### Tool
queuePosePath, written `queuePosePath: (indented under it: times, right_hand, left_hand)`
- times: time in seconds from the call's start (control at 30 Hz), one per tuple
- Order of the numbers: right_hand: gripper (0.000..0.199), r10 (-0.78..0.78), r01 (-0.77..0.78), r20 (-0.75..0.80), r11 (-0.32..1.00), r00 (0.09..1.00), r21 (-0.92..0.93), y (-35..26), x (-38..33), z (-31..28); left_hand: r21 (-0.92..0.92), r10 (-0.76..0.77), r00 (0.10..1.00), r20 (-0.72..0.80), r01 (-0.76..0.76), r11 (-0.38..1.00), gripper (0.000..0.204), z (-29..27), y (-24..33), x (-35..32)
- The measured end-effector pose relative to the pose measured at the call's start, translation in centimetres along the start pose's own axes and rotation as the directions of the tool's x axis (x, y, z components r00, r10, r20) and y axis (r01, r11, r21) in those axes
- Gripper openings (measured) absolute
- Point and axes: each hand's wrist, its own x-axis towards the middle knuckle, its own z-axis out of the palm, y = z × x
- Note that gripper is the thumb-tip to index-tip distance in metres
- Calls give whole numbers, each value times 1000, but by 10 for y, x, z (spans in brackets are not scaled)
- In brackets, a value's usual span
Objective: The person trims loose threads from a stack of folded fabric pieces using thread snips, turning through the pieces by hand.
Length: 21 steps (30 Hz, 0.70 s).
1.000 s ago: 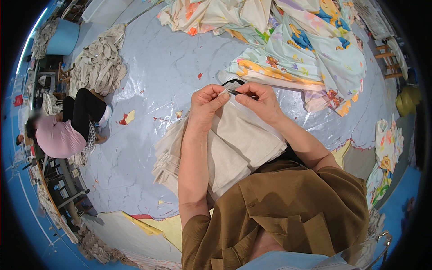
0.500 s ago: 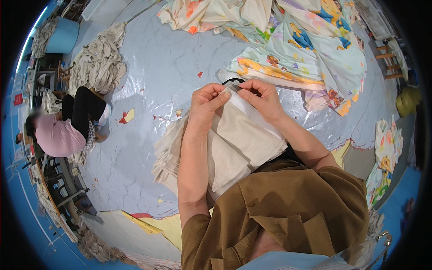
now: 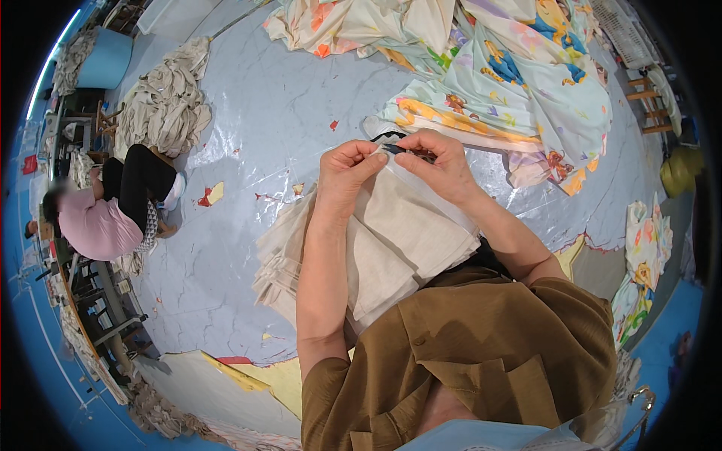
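My left hand (image 3: 347,167) and my right hand (image 3: 444,161) meet at the far edge of a folded stack of plain beige linen cloth (image 3: 383,240) that rests on my lap and spills toward the pale blue cracked plastic floor sheet (image 3: 278,113). Both sets of fingers are closed in a pinch on that cloth edge, with a small dark object (image 3: 406,149) between them; I cannot tell what it is. I judge that the loosely piled folds could slide off to my left if I tug too hard, and a weak pinch could let the edge slip free. Far left stands a light blue round plastic tub (image 3: 105,59); its contents are hidden. Bright floral printed sheets (image 3: 519,83) lie far right, and a seated person in a pink top (image 3: 94,225) is at left.
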Motion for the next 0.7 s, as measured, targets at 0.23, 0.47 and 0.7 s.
queuePosePath:
  times: [0.23, 0.47, 0.7]
  right_hand:
    - [17, -10, 10, -5, 1000, 1000, 5, 0, 0, 2]
    - [18, -18, 19, -10, 1000, 1000, 13, -1, 1, 2]
    - [18, -27, 27, -17, 1000, 999, 2, 4, 4, 4]
  left_hand:
    - [12, -8, 1000, 19, 8, 1000, 9, -1, 0, 0]
    - [8, -3, 999, 35, 2, 1000, 7, 0, 2, -1]
    - [31, -12, 997, 72, 10, 999, 10, -7, -1, 1]
